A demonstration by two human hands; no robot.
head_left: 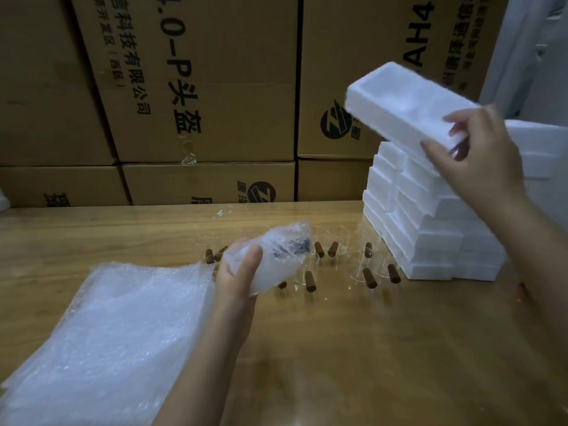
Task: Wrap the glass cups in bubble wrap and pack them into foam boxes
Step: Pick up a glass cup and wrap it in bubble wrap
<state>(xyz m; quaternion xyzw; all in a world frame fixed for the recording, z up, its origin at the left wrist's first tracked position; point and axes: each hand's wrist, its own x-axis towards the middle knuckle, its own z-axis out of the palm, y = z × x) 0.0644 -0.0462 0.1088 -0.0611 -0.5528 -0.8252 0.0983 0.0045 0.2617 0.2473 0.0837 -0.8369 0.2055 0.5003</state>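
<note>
Cartons (199,87): brown cardboard with black print, stacked as a wall behind the tabletop. They fill your view from 9 o'clock through 12 to about 2 o'clock.

Tabletop (368,348): pale wood, spanning the lower half of your view from 3 through 6 to 9 o'clock.

Bubble wrap sheets (107,333): a flat pile on the tabletop at 7 to 8 o'clock. Its right edge passes just beside your left forearm.

Foam box stack (430,235): white boxes piled several layers high on the tabletop at 3 o'clock, each layer stepped a little off the one below.

Lifted foam box (399,106): one white box held in the air at 1 to 2 o'clock, above the stack and apart from it. It is tilted, with its far end pointing toward 11 o'clock. It is blurred, so you cannot tell what its recess holds.

Right hand (479,155): at 2 to 3 o'clock, fingers curled round the near end of the lifted foam box.

Left hand (236,278): near the centre, just toward 7 o'clock. It grips the wrapped cup, with your thumb lying across its front.

Wrapped cup (276,253): a bundle of bubble wrap with something dark showing through, held clear of the tabletop at the centre.

Glass cups (370,276): clear cups with brown handles, standing in a loose group on the tabletop. They sit between the wrapped cup and the foot of the foam box stack, toward 4 o'clock of centre.
</note>
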